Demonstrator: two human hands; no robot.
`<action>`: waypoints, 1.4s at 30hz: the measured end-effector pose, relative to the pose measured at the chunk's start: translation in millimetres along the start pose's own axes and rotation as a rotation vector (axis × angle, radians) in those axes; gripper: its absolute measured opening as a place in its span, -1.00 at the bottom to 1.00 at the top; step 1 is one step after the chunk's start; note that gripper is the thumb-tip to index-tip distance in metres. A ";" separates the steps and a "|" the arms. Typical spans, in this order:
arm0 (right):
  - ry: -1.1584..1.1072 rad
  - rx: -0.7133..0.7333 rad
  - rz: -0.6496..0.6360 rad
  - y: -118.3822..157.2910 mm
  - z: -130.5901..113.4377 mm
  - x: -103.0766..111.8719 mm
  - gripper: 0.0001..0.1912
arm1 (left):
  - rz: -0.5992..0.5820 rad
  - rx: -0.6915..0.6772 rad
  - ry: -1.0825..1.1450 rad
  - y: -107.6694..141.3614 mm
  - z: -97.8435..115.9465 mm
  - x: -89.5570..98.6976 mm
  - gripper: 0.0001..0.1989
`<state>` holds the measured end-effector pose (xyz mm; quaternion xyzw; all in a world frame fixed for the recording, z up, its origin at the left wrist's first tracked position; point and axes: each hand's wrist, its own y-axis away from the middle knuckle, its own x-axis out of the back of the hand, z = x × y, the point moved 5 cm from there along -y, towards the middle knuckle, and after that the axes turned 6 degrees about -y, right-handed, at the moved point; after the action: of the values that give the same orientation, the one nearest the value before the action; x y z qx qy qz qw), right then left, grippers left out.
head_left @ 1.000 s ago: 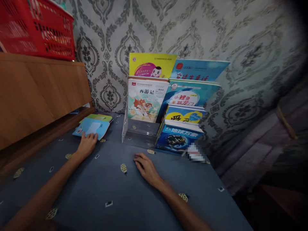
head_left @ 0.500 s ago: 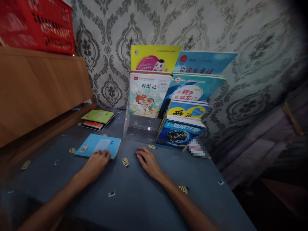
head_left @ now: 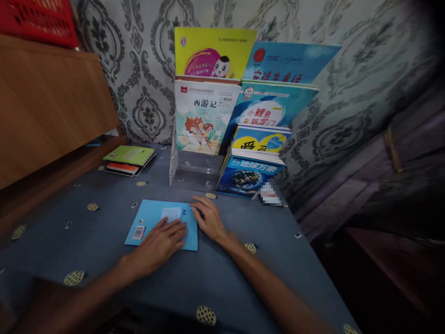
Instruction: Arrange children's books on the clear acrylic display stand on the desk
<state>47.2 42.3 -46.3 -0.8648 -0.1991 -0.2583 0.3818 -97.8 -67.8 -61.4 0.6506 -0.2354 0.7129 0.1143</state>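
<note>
Your left hand [head_left: 165, 239] lies flat with the fingers slightly spread on the blue book [head_left: 151, 218], which now rests on the bench [head_left: 104, 260] just below and left of the frame's centre, its barcode at the lower left. A second ago that book sat on the small stack at the left; half a second ago you had it clear of the stack but still left of here, with your right hand [head_left: 208, 215] well apart from it. Now your right hand is at the book's upper right corner, fingers loosely bent, thumb and forefinger by the edge; whether they grip it, I cannot tell. Your two hands are apart from each other, near opposite parts of the same cover. The green book [head_left: 130, 155] you uncovered stays at the left of the frame, on top of an orange-red one [head_left: 120, 167]. The clear stand [head_left: 194, 178] and the white book [head_left: 205, 116] in it keep their place beyond your hands, as does the blue Earth-cover book [head_left: 245, 178] to its right, though all show higher in the frame. Your view has tipped down, so less of the red basket [head_left: 38, 21] shows at the upper left.
</note>
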 end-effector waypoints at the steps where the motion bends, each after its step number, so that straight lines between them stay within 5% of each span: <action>1: 0.023 0.044 -0.038 1.6 -6.1 -3.7 -0.72 | -0.012 0.025 -0.001 0.1 -15.9 0.5 -0.58; 6: 0.079 0.219 -0.244 5.3 -46.6 -27.6 -0.72 | -0.015 0.251 -0.034 6.5 -95.5 2.0 -0.51; 10: 0.105 0.209 -0.445 4.9 -63.8 -51.1 -0.55 | 0.015 0.308 -0.021 12.1 -118.6 0.5 -0.46; 14: 0.120 0.024 -0.503 1.7 -44.4 -54.6 -0.39 | 0.035 0.326 -0.013 12.7 -117.5 0.3 -0.45; 19: 0.184 -0.227 -0.398 4.5 -4.1 -32.6 -0.37 | 0.033 0.324 -0.017 11.4 -114.5 1.0 -0.46; 35: 0.259 -0.240 -0.363 11.8 6.4 -27.9 -0.36 | -0.016 0.498 -0.291 38.0 -108.6 29.3 -0.48; 42: 0.250 -0.239 -0.350 11.8 6.8 -28.6 -0.38 | -0.064 0.101 -0.227 38.0 -51.3 17.3 -0.19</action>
<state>33.1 35.8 -73.8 -0.8175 -0.2649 -0.4472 0.2479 -162.7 -78.2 -53.7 0.7393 -0.1898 0.6415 0.0765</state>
